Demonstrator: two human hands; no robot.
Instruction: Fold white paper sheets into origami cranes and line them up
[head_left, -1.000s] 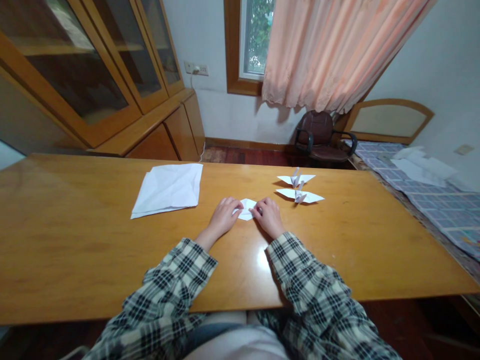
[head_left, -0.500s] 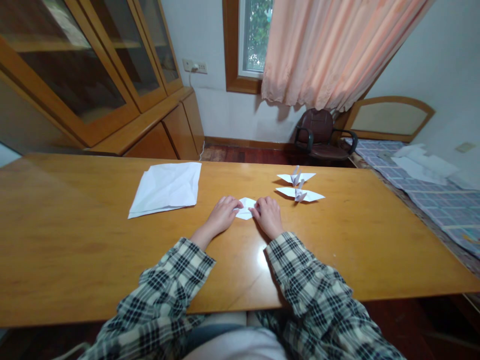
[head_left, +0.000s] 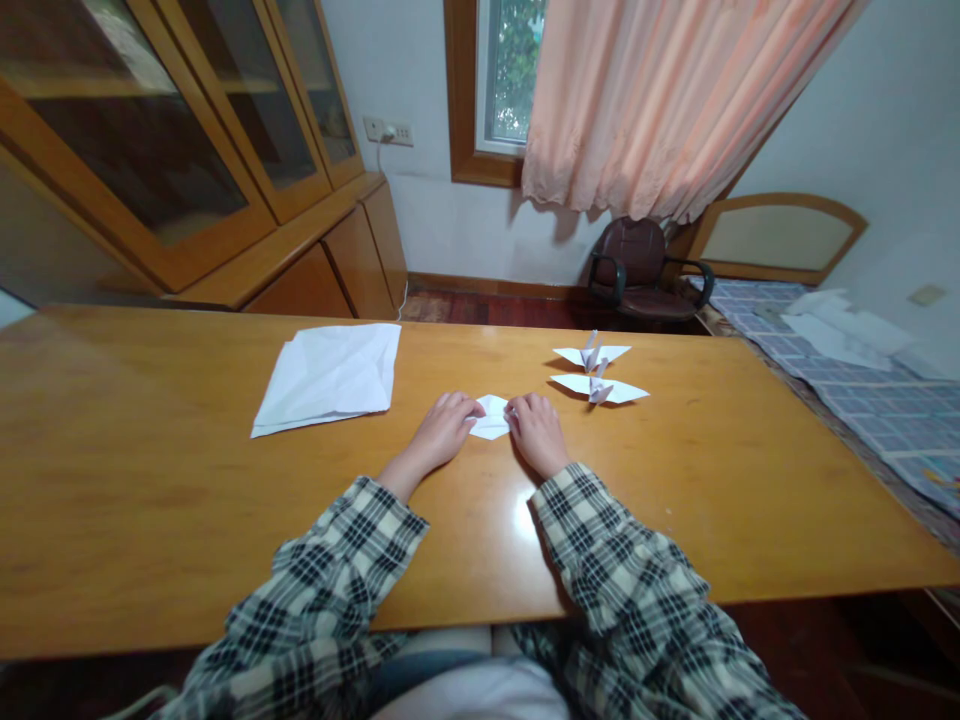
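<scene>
A small folded white paper (head_left: 492,418) lies flat on the wooden table (head_left: 465,540), with crease lines showing across its middle. My left hand (head_left: 448,425) pinches its left corner between thumb and fingers. At the opposite corner, my right hand (head_left: 535,428) grips the paper the same way, its thumb partly tucked behind the fingers. Both ends of the paper are hidden under the hands. Just beyond my right hand stand two white paper cranes, the nearer crane (head_left: 600,389) and the farther crane (head_left: 592,356), wings spread.
A loose stack of white paper sheets (head_left: 330,378) lies on the table to the left. Past the far edge are a brown armchair (head_left: 637,265), a wooden cabinet (head_left: 300,240) and a pink curtain (head_left: 660,100). A bed with a checked cover (head_left: 847,385) stands at the right.
My right thumb has drawn back to the right, from the paper's middle toward its right corner. My left hand keeps its place on the left corner.
</scene>
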